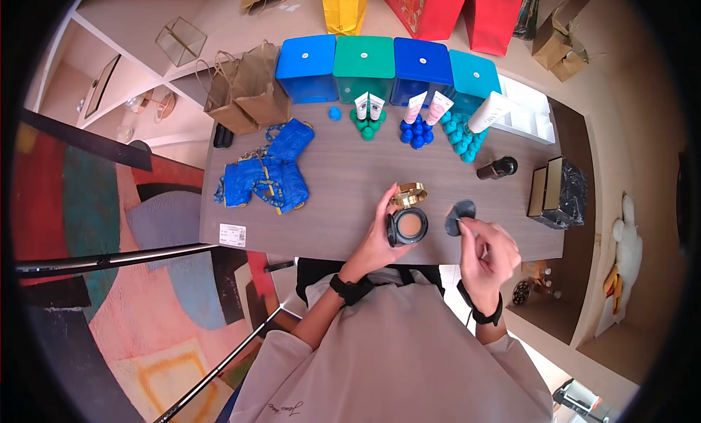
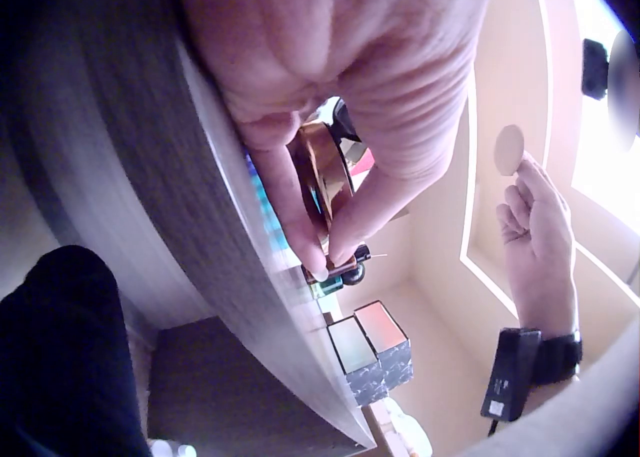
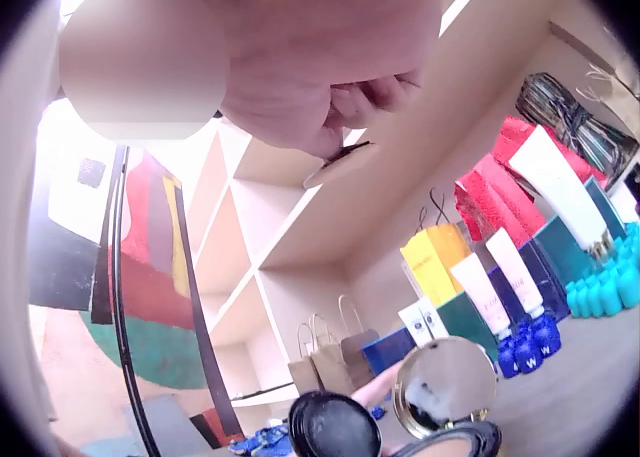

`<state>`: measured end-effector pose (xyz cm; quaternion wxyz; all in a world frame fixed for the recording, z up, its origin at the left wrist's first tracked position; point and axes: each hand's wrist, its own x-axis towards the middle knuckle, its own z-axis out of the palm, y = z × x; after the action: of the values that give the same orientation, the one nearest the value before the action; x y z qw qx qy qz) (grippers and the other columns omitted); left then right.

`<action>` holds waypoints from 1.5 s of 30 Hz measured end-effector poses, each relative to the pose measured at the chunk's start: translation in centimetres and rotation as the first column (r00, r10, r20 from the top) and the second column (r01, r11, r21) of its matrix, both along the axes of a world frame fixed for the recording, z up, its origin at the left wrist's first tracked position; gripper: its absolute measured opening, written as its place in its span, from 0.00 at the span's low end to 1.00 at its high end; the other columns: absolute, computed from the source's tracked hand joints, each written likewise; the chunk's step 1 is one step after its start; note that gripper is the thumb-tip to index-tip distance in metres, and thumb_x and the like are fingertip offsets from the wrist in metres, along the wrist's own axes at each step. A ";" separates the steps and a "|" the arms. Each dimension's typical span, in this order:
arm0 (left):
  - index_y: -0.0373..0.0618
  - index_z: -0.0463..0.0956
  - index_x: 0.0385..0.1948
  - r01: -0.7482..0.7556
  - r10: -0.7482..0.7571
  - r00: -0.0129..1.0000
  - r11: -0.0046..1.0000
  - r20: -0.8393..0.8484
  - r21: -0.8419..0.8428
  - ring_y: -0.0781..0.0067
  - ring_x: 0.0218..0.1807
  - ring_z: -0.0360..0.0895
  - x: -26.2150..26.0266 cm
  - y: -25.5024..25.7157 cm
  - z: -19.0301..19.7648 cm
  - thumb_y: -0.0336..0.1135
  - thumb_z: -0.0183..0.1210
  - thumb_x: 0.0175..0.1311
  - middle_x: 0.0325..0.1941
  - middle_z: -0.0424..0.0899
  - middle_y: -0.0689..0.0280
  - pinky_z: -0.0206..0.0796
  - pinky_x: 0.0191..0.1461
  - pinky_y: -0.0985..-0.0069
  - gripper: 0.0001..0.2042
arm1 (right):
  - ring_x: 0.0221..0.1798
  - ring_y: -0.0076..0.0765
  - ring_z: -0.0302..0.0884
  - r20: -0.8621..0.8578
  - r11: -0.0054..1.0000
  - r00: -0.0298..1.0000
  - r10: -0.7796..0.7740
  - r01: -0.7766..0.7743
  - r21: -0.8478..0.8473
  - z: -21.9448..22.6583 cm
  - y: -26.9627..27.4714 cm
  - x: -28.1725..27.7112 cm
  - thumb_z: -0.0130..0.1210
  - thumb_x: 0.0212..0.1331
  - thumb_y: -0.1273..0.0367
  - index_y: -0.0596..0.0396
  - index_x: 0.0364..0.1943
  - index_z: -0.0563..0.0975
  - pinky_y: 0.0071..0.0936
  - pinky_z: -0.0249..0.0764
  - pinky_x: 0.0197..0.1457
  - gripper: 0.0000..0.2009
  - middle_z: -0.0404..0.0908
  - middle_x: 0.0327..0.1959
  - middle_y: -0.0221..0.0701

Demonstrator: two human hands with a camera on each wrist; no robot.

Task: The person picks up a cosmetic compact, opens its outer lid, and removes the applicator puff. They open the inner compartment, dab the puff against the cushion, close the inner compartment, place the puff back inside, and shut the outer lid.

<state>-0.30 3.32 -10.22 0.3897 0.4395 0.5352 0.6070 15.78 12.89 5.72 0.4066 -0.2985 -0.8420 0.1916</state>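
Note:
My left hand (image 1: pixel 374 242) holds a round cushion compact (image 1: pixel 410 226) above the near part of the table. The compact's gold mirrored lid (image 1: pixel 410 194) is flipped up, and a beige pan shows inside its black case. In the right wrist view the lid's mirror (image 3: pixel 445 385) faces the camera beside a black inner cover (image 3: pixel 336 429). To the right of the compact, apart from it, my right hand (image 1: pixel 489 255) pinches a thin round puff (image 1: pixel 458 218) between thumb and fingers. Its side toward the head camera looks dark grey; the left wrist view shows a beige face (image 2: pixel 509 151).
A blue fabric bag (image 1: pixel 266 176) lies left on the table (image 1: pixel 350 182). Along the back stand blue and green bins (image 1: pixel 365 65), white tubes (image 1: pixel 486 113) and clustered coloured bottles (image 1: pixel 418 134). A dark bottle (image 1: pixel 497 168) and black boxes (image 1: pixel 558 193) are at right.

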 end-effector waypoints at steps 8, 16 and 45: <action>0.51 0.35 0.86 -0.012 0.011 0.998 1.000 0.056 0.013 0.62 0.68 0.77 0.2 -0.2 -0.1 0.20 0.79 0.53 0.65 0.80 0.56 0.68 0.74 0.63 0.64 | 0.24 0.45 0.79 0.129 0.975 0.975 0.179 -0.159 -0.154 -8.7 -0.8 -0.9 0.69 0.58 0.79 0.57 0.38 0.86 0.38 0.74 0.30 0.06 0.84 0.28 0.35; 0.49 0.35 0.86 -0.025 0.025 0.999 1.000 -0.033 0.004 0.64 0.67 0.78 0.0 -0.2 0.1 0.20 0.78 0.54 0.64 0.80 0.58 0.67 0.75 0.63 0.63 | 0.17 0.26 0.61 -0.078 0.998 0.997 0.029 -0.033 -0.059 -3.9 -0.5 -0.3 0.71 0.55 0.83 0.60 0.39 0.86 0.27 0.57 0.23 0.10 0.69 0.17 0.29; 0.51 0.39 0.87 -0.036 0.032 0.998 0.997 0.059 0.070 0.65 0.58 0.79 -0.1 -0.3 1.0 0.22 0.77 0.55 0.58 0.80 0.58 0.71 0.67 0.64 0.61 | 0.18 0.29 0.62 0.097 0.963 0.995 0.026 0.001 -0.268 -9.6 -1.8 -1.2 0.67 0.63 0.80 0.59 0.40 0.87 0.32 0.62 0.24 0.05 0.75 0.22 0.36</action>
<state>-0.44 3.04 -9.24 0.3789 0.4262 0.5090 0.6448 14.57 11.13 -3.87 0.3189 -0.3543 -0.8294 0.2911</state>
